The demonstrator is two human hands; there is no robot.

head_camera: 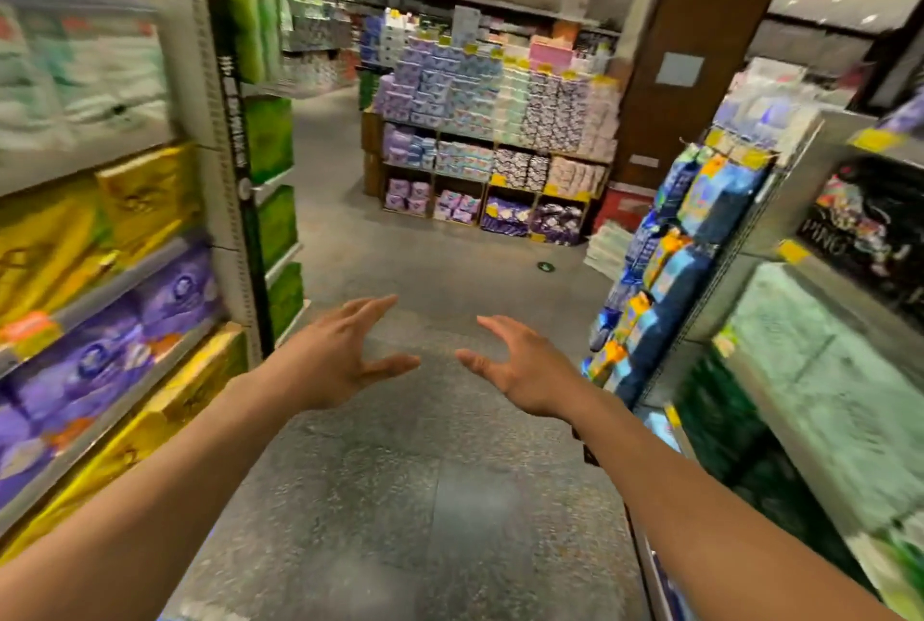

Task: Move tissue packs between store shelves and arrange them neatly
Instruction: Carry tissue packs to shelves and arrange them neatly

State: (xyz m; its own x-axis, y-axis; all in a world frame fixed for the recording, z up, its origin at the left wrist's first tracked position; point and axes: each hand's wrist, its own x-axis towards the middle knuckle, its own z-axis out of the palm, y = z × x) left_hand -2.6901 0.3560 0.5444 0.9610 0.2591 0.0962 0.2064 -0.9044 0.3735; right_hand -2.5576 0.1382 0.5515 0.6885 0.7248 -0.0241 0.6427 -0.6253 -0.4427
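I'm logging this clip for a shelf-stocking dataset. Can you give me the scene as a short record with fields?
place: store aisle, grey floor
left hand: fingers spread, holds nothing
right hand: fingers spread, holds nothing
left shelf: yellow packs above purple packs
right side: hanging blue packs
ahead: stacked display across the aisle
image: side shelves blurred

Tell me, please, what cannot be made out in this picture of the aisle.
Head view:
- Yellow packs and purple packs on the left: motion blur smears their print.
- Far packs: too small to read labels or price tags.
- Right shelf: blurred, cut off by the right edge.
- Left hand and right hand: open, empty; their target pack is unclear.
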